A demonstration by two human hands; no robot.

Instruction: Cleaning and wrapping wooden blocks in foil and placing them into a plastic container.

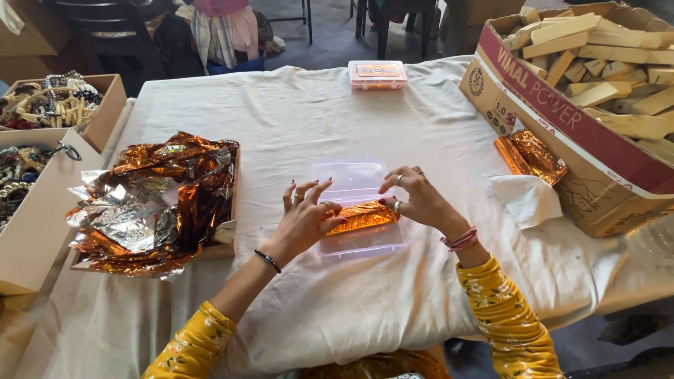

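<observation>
The left hand (pixel 303 223) and the right hand (pixel 420 200) meet at the centre of the frame over an open clear plastic box (pixel 359 210). The box rests on the cloth-covered surface (pixel 316 119), its lid folded back toward the top of the frame. A foil-wrapped block (pixel 362 215), copper-orange, lies across the tray of the box.

Left grip: fingers spread and raised, thumb side pressing the left end of the block; not closed around it. Right grip: fingers curled loosely, tips pressing the right end of the block; likewise not closed around it.

At left of the frame, a shallow carton holds a loose pile of foil sheets (pixel 158 203), silver and copper. At far left, two cardboard boxes hold beaded jewellery (pixel 49 102). At right, a large carton (pixel 562 133) contains bare wooden blocks (pixel 611 63). Just beside its lower wall lie a second wrapped block (pixel 530 156) and a white paper scrap (pixel 526 200). At top centre, a closed clear box with orange contents (pixel 378 74) sits well apart from the hands.
</observation>
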